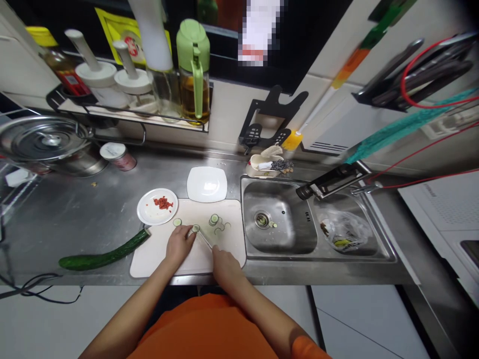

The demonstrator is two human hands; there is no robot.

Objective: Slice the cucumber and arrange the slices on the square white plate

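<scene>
Over the cutting board (157,259), my left hand (180,245) is closed, its fingertips on a small round cucumber slice (195,228). My right hand (226,267) is wrapped around the handle of a knife (205,240), whose blade tip reaches that slice. Another cucumber slice (177,222) lies beyond my left fingers. Toward the right side of the board are several more slices and thin peel rings, with a cucumber slice (214,219) among them. A long cut cucumber (108,255) lies to the left, its pale end at the board's edge.
Behind the board stand a white plate (144,212) with red chopped pieces (163,203) and a white square dish (207,184). The sink (277,239) adjoins on the right, with a plastic bag (350,229) in its second basin. A lidded pot (48,144) and cables (41,291) are at left.
</scene>
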